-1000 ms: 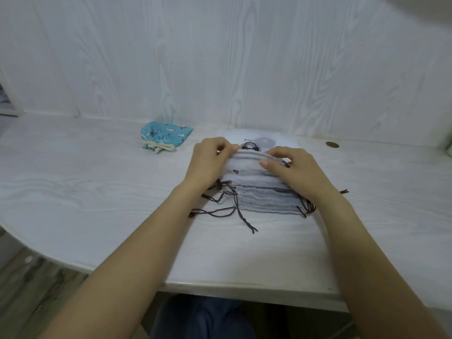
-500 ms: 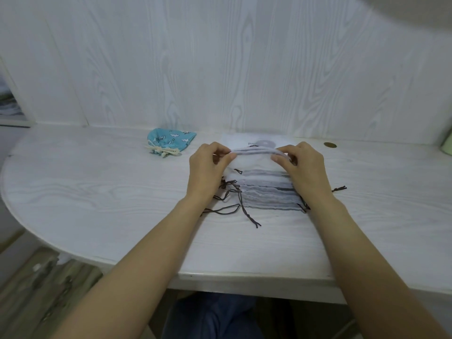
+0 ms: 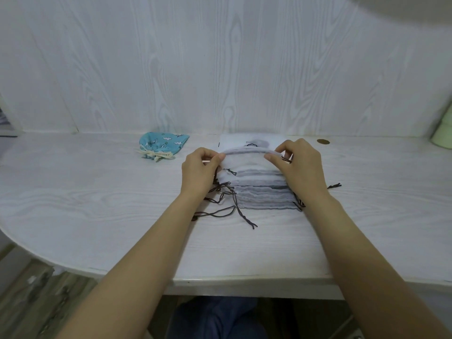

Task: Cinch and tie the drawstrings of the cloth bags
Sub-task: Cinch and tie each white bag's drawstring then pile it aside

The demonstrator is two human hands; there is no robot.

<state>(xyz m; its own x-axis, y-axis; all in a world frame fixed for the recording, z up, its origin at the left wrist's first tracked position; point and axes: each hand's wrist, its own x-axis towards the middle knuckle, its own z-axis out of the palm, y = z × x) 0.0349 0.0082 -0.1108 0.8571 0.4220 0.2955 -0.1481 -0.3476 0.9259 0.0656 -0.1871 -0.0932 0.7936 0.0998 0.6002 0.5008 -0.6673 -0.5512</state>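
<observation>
Both hands pinch the top edge of one white bag [image 3: 244,159]: the left hand [image 3: 199,171] holds its left corner and the right hand [image 3: 299,167] holds its right corner, thumbs in front. This bag is the top one on a pile of bags [image 3: 259,192] that lies flat in the middle of the worktop [image 3: 97,192].

It looks very light, thin and floppy, so it will likely sag and fold if held by one corner only. Holding it at both top corners, close to where the strings come out, seems the best way.

Each bag is pale white or grey, with a wavy edge. Thin dark strings [image 3: 227,204] trail out on both sides and look easy to tangle.

Off to the left sits a blue bag [image 3: 162,144] with clouds on it, already pulled tight and tied.
</observation>
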